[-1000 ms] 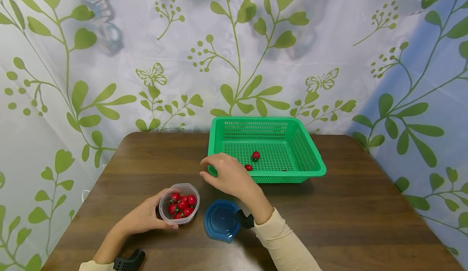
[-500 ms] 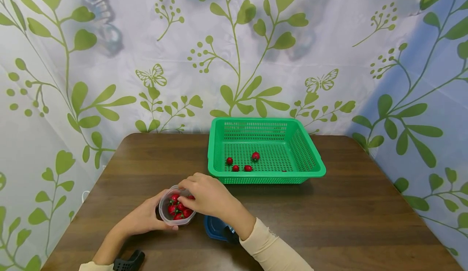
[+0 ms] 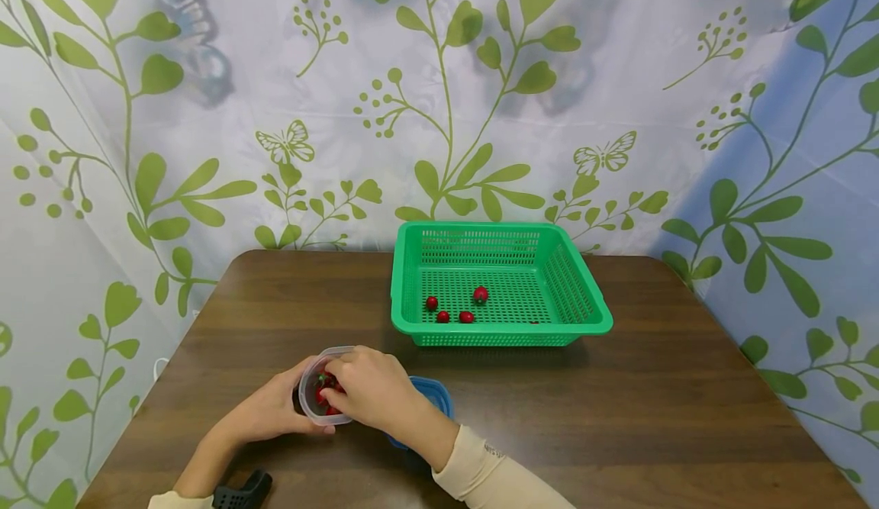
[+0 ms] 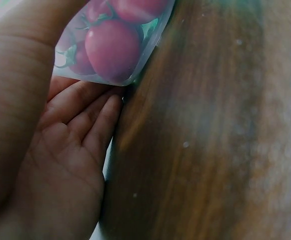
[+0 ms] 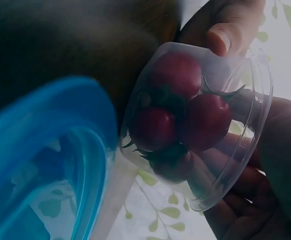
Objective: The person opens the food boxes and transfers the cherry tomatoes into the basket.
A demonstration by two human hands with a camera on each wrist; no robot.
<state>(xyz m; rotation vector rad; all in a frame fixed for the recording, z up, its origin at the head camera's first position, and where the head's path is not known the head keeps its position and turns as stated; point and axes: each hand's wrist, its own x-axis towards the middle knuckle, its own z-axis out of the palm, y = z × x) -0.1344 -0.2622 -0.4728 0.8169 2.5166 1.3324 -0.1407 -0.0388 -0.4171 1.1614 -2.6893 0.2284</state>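
Observation:
My left hand (image 3: 275, 411) holds a clear plastic tub (image 3: 307, 401) from its left side, thumb toward me at the near rim. Several cherry tomatoes (image 5: 208, 122) with green stems lie inside; the tub's wall lets them show through in both wrist views. My right hand (image 3: 376, 388) reaches over the right rim, with thumb and forefinger down among the tomatoes. Its fingertips are partly hidden, and I cannot tell whether they pinch a tomato. Under the right wrist lies a blue lid (image 3: 434, 394), partly covered by the forearm.
A green perforated basket (image 3: 508, 329) stands at the back of the wooden table (image 3: 659, 387), with several cherry tomatoes (image 3: 481, 294) on its floor. Behind the table hangs a leaf-patterned cloth (image 3: 384, 150).
My right hand has moved from the basket's left front corner toward me and left, then down into the tub. The left hand and the tub have stayed in place.

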